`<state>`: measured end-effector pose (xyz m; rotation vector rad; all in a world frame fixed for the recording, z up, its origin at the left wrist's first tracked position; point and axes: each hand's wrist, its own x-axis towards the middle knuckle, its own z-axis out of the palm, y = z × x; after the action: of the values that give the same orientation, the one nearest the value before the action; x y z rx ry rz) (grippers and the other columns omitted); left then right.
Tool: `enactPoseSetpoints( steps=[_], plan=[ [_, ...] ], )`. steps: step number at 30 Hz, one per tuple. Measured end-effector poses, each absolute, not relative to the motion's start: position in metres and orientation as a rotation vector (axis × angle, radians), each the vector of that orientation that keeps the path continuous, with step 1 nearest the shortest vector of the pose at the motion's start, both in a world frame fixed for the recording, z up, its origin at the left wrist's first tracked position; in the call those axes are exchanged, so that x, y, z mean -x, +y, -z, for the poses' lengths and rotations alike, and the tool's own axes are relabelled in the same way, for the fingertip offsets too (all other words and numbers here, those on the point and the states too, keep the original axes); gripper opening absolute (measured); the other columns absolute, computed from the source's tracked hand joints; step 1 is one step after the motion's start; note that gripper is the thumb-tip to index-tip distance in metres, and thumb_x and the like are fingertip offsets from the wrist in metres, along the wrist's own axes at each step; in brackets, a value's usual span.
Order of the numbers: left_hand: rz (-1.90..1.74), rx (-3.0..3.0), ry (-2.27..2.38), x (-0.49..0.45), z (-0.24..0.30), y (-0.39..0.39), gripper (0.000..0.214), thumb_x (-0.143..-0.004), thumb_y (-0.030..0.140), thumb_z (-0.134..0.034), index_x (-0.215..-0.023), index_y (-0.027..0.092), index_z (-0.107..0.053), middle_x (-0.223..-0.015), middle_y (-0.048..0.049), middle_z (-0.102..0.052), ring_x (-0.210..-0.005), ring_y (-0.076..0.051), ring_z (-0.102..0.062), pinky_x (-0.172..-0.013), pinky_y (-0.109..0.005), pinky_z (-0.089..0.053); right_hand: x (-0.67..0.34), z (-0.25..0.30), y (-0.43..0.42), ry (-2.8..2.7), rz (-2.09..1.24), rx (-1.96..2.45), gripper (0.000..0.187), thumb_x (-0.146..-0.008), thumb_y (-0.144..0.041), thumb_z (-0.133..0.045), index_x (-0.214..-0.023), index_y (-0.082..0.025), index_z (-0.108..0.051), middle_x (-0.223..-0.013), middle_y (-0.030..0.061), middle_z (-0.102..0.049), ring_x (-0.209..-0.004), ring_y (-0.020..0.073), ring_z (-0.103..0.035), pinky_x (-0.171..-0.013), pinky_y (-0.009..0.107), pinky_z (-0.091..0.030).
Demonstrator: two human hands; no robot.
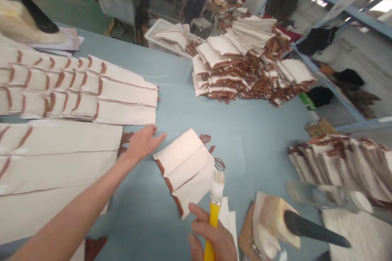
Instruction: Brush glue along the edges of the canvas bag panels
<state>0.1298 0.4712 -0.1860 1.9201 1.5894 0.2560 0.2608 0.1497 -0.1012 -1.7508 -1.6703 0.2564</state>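
My left hand (pixel 143 142) reaches forward over the blue table (pixel 171 85), fingers stretched out flat and holding nothing. Its fingertips are close to a small fanned stack of cream paper bags with brown edges (pixel 185 169). My right hand (pixel 211 236) is at the bottom edge, closed round the yellow handle of a glue brush (pixel 215 208). The brush's white bristles point up and sit over the near corner of the fanned stack.
Long overlapping rows of cream bags (pixel 79 89) lie at the left. A tall heap of bags with brown handles (pixel 251 65) stands at the back, another pile (pixel 339 167) at the right. A glue-smeared tool with a black handle (pixel 294 224) lies near right. Shelving runs along the right.
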Motion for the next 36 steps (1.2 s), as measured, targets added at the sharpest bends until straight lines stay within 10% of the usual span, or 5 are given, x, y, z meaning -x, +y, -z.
enactPoseSetpoints(
  steps=[7, 20, 25, 30, 36],
  plan=[
    [0.070, -1.959, 1.416, -0.157, 0.201, 0.382, 0.032, -0.107, 0.044, -0.073, -0.124, 0.017, -0.073, -0.125, -0.0099, -0.076, -0.112, -0.028, -0.074, -0.102, -0.051, -0.062, -0.278, 0.097, 0.130, -1.573, -0.089, 1.765, 0.008, -0.110, -0.021, -0.061, -0.116, -0.024, -0.066, -0.119, 0.0131, -0.088, -0.101, 0.0225, -0.089, -0.087, 0.031, -0.073],
    [-0.250, -2.156, 0.675, -0.075, 0.019, 0.259, 0.028, -0.105, 0.033, -0.047, -0.100, 0.025, -0.073, -0.091, -0.0019, -0.079, -0.085, -0.022, -0.074, -0.078, -0.028, -0.054, -0.305, 0.022, 0.161, -2.020, 0.232, 1.341, 0.033, -0.103, -0.036, -0.078, -0.131, -0.023, -0.067, -0.133, 0.0165, -0.083, -0.117, 0.0322, -0.081, -0.103, 0.048, -0.062],
    [-0.428, -1.941, 0.768, -0.044, -0.027, 0.228, 0.028, -0.098, 0.036, -0.062, -0.120, 0.027, -0.078, -0.110, -0.0045, -0.085, -0.095, -0.024, -0.081, -0.079, -0.029, -0.064, -0.279, -0.001, 0.150, -2.051, -0.034, 1.183, 0.016, -0.114, -0.032, -0.062, -0.105, -0.023, -0.071, -0.079, 0.0013, -0.080, -0.065, 0.0158, -0.072, -0.065, 0.026, -0.053],
    [-0.818, -1.787, 1.162, 0.001, -0.034, 0.190, 0.047, -0.095, 0.065, -0.071, -0.121, 0.026, -0.080, -0.121, -0.0098, -0.086, -0.103, -0.030, -0.085, -0.077, -0.031, -0.070, -0.276, -0.021, 0.118, -1.766, -0.187, 1.207, 0.019, -0.112, -0.034, -0.064, -0.097, -0.023, -0.069, -0.072, -0.0039, -0.073, -0.056, 0.0105, -0.064, -0.057, 0.020, -0.049],
    [-1.183, -2.009, 1.046, 0.001, -0.008, 0.134, 0.020, -0.103, 0.042, -0.071, -0.113, 0.028, -0.082, -0.114, -0.0042, -0.087, -0.101, -0.022, -0.085, -0.091, -0.027, -0.068, -0.273, -0.037, 0.087, -1.630, -0.084, 1.258, 0.016, -0.108, -0.025, -0.065, -0.093, -0.025, -0.067, -0.067, -0.0086, -0.067, -0.051, 0.0082, -0.060, -0.051, 0.017, -0.046]
  ],
)
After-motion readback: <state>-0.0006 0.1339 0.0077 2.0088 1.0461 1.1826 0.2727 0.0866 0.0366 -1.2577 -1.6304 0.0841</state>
